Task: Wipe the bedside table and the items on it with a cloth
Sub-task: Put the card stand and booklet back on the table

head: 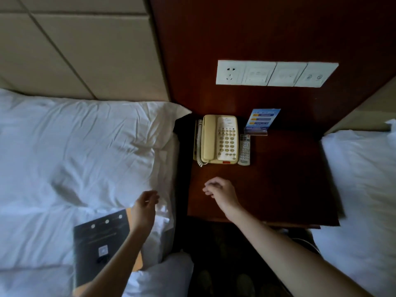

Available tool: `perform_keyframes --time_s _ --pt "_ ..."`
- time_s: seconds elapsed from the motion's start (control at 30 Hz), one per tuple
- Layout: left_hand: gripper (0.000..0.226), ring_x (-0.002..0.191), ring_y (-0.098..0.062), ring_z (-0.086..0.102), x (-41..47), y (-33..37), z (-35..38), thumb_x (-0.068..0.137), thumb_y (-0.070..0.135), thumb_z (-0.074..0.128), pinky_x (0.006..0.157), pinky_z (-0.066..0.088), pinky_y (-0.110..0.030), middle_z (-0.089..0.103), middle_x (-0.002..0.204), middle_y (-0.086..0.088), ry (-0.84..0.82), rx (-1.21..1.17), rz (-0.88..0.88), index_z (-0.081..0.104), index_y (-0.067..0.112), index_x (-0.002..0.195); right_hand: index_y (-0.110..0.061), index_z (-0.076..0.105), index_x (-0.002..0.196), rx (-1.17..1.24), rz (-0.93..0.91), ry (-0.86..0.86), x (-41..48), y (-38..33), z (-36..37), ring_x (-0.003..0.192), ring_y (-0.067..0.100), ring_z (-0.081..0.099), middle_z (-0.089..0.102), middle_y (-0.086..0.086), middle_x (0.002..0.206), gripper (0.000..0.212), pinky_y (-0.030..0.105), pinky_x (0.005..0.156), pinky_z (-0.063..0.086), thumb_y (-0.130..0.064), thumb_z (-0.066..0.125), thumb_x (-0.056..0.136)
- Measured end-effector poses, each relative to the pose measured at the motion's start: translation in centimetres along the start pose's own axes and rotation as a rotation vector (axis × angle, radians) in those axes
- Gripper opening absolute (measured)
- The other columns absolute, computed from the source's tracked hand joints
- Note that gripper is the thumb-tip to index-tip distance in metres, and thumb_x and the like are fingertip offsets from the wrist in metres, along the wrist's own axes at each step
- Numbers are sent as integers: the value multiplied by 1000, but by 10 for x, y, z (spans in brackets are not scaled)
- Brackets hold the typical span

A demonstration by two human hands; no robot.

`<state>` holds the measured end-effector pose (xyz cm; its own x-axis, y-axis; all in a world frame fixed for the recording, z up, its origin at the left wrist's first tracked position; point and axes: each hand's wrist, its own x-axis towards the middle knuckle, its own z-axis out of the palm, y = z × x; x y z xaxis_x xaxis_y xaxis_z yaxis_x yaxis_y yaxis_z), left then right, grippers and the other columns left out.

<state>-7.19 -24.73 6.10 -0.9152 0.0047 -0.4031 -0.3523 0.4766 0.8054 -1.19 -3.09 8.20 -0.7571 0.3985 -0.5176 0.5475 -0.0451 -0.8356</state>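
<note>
Head view: the worktop (289, 179) stands at 3 o'clock from the bed (64, 146), and I see no cloth that I can be sure of. The white folds at 7 o'clock from the worktop could be cloth or bedding. My right grip (218, 189) hovers over the worktop toward its 8 o'clock edge, fingers loosely curled and empty. My left grip (145, 207) hangs over the bed at 9 o'clock from the right one, beside something clear and shiny; blur hides whether it pinches that. The telephone (216, 139) lies at 12 o'clock from my right grip, with the remote (244, 150) just beside its 3 o'clock side and the upright card stand (262, 122) at 1 o'clock. My worry is that a wiping sweep around these could snag the coiled cord (199, 144) and drag the handset off its cradle. It could also tip the light card stand or shove the remote over an edge. A dark folder (102, 243) lies on the bed.
</note>
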Motion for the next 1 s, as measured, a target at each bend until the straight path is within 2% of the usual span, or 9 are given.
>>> perform_keyframes --time_s 0.1,0.2,0.33,0.47,0.57,0.7,0.8,0.9,1.0 --pt "15 91 -28 66 -18 -25 -19 93 13 53 88 51 -44 70 91 -9 130 33 -33 63 11 104 -11 65 81 -43 21 -40 -5 12 24 69 13 63 69 8 79 14 17 62 46 -6 53 87" --pt "21 95 -31 64 -31 -51 -36 91 15 54 84 47 -37 70 98 -14 285 113 -62 63 9 110 -13 62 76 -73 32 -86 -13 27 51 62 10 60 67 8 75 16 11 54 43 -4 54 85" --pt "20 97 -36 59 -42 -80 -66 88 9 57 88 44 -41 63 106 -19 438 247 -54 63 2 107 -21 59 65 -129 22 -174 -23 42 88 61 14 59 68 14 77 27 21 59 44 -1 55 83" --pt "31 107 -42 49 -46 -109 -100 85 6 61 93 39 -48 56 118 -20 392 488 -51 61 5 115 -17 61 67 -268 25 -221 -28 56 127 79 30 66 70 20 82 20 33 73 50 -1 57 79" --pt "43 116 -40 41 -47 -129 -121 83 12 63 100 33 -46 49 130 -15 318 589 -111 55 12 125 -2 67 84 -509 -3 -297 -33 65 154 90 31 64 70 18 92 11 31 74 46 -6 57 80" --pt "61 123 -40 35 -48 -144 -133 81 15 65 104 29 -50 34 141 -15 297 526 -241 40 13 136 -6 59 97 -563 47 -439 -42 72 190 98 29 59 64 14 102 16 32 80 44 -10 58 82" --pt "69 127 -39 34 -48 -153 -133 83 17 63 107 24 -52 35 142 -16 283 491 -266 29 12 143 -8 54 106 -525 83 -493 -50 76 208 97 24 57 59 8 101 25 32 80 45 -8 58 82" --pt "68 127 -39 37 -47 -155 -132 85 15 61 107 23 -53 39 140 -18 343 438 -280 28 10 143 -11 50 102 -489 122 -474 -53 76 214 94 22 56 54 4 97 22 31 77 45 -10 60 82" --pt "61 122 -41 41 -47 -148 -131 85 8 60 106 31 -52 41 133 -24 454 336 -270 33 4 139 -6 52 108 -448 177 -462 -52 75 211 100 25 58 60 11 106 29 40 90 49 -13 62 82"
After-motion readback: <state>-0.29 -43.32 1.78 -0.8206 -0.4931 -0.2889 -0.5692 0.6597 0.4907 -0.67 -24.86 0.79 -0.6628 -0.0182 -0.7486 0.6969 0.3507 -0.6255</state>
